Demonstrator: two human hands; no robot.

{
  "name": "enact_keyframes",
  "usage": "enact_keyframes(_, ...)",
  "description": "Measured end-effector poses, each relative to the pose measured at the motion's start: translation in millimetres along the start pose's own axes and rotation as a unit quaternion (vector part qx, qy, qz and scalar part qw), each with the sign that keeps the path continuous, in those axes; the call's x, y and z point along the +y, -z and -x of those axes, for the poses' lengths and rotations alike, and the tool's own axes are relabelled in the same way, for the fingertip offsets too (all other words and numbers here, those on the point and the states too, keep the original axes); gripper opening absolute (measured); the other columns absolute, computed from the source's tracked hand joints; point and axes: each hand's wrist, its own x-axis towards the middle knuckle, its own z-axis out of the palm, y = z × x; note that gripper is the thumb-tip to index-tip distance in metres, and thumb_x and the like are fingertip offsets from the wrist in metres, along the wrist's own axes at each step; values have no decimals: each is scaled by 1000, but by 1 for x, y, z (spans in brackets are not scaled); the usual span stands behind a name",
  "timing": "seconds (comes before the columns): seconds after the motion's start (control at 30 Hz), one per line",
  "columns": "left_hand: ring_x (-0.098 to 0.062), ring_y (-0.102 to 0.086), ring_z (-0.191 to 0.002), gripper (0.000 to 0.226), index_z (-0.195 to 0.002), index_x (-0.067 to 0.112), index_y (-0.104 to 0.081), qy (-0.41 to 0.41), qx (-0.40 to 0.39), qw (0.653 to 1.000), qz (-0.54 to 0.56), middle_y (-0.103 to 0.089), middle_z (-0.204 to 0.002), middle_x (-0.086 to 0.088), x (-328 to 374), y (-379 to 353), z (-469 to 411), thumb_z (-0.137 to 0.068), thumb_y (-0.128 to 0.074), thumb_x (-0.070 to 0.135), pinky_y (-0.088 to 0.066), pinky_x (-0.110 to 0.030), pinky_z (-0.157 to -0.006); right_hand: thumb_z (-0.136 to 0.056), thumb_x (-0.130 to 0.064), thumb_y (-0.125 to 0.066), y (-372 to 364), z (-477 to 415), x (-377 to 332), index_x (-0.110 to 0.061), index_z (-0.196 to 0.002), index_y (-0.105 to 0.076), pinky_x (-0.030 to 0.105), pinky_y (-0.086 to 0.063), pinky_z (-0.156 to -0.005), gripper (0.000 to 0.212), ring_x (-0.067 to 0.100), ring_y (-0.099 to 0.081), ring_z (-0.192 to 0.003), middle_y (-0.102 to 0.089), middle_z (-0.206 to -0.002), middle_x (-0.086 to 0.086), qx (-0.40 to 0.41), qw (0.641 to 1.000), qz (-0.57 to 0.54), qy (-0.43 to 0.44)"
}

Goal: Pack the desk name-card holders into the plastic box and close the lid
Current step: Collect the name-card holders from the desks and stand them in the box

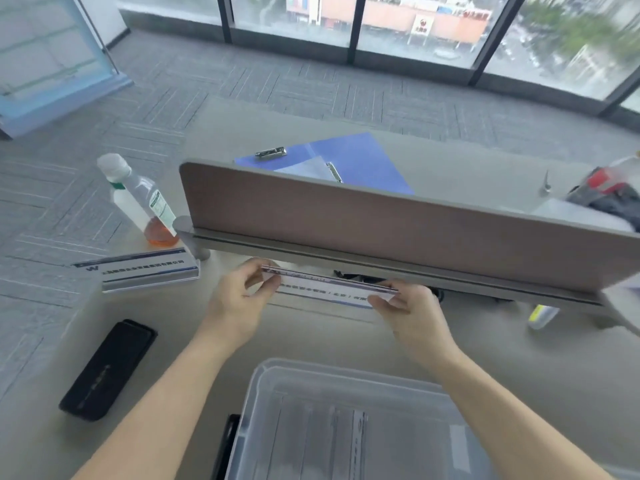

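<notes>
Beige desk (311, 341): left hand (239, 299) and right hand (408, 306) pinch opposite ends of a name-card holder (329, 289), likely light, rigid, slippery acrylic

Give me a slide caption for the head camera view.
Both hands, left and right, hold a name-card holder beyond the open plastic box.

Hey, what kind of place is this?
Most likely an office, high up in a building. A desk with a brown divider panel carries a blue clipboard folder, the floor is grey carpet tile, and tall windows overlook streets below.
</notes>
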Motion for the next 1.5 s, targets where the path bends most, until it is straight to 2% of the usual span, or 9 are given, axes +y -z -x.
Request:
enact_keyframes(0.1, -3, -69, -86, 10, -94, 28, -73, -48, 1, 999, 9, -75, -83, 23, 65, 17, 22, -94, -73, 17, -58, -44, -98, -89, -25, -74, 51, 28, -45, -35, -80, -64, 23, -31, -51, 17, 9, -29, -51, -38, -52, 0, 40, 997, -19, 63)
enact_keyframes(0.2, -16, -70, -85, 16, -92, 30, -75, -85, -22, 996, 32, -77, -84, 15, 132, 37, 57, -95, -72, 15, -59, -57, -95, -90, -34, -72, 100, 61, -81, -31, -91, -66, 37, -51, -68, 6, 30, -56, -60, -64, -69, 20, 54, 993, -35, 101)
enact_keyframes(0.4, -16, -80, -90, 9, -101, 24, -74, -127, -2, 992, 21, -81, -91, 7, 244, 56, 143, -98, -67, 18, -57, -15, -53, -91, -22, -73, 181, 134, -127, -25, -85, -70, 27, -54, -65, 8, 10, -70, -67, -75, -73, -10, 84, 972, -78, 204)
enact_keyframes(0.57, -25, -70, -107, 46, -127, 24, -64, -285, 144, 872, -372, -71, -121, -4, 281, 34, 208, -85, -80, 34, -60, -42, -88, -91, -23, -73, 221, 194, -117, -20, -95, -73, 12, -51, -68, 5, -1, -73, -76, -79, -82, -7, 96, 968, -71, 220)
enact_keyframes(0.67, -24, -58, -129, 53, -135, 23, -63, -363, 59, 833, -413, -63, -141, -2, 297, -1, 238, -85, -81, 29, -44, -33, -106, -91, -21, -73, 234, 224, -107, -20, -96, -72, 19, -56, -72, 5, -5, -73, -77, -78, -83, -8, 105, 969, -49, 218)
enact_keyframes(0.93, -20, -72, -93, 13, -110, 35, -70, -368, -19, 823, -433, -78, -98, 10, 297, -46, 272, -98, -66, 31, -54, -35, -79, -92, -27, -69, 247, 255, -76, -27, -97, -68, 34, -58, -83, 5, 5, -73, -90, -77, -88, -9, 128, 963, 6, 235)
enact_keyframes(1.13, -12, -75, -80, 13, -104, 34, -78, -323, 4, 905, -278, -79, -86, 16, 288, -43, 280, -93, -72, 32, -59, -34, -78, -88, -37, -72, 226, 269, -52, -25, -147, -41, 31, -44, -109, 68, 6, -50, -131, -48, -147, -6, 154, 961, -220, 61)
enact_keyframes(1.37, -10, -80, -81, 10, -99, 21, -81, -113, -68, 991, -31, -83, -89, 7, 213, -76, 282, -93, -75, 25, -66, -41, -79, -99, -33, -59, 143, 272, -40, -22, -134, -52, 46, -59, -88, 38, 15, -74, -100, -76, -115, 1, 7, 903, -425, -57)
enact_keyframes(1.5, -13, -80, -79, 24, -96, 18, -80, -27, -82, 996, -9, -83, -87, 4, 151, -100, 280, -103, -59, 26, -65, -34, -78, -101, -36, -55, 105, 264, -6, -23, -132, -48, 21, -55, -51, 35, 1, -73, -70, -75, -109, -1, 0, 927, -349, -136)
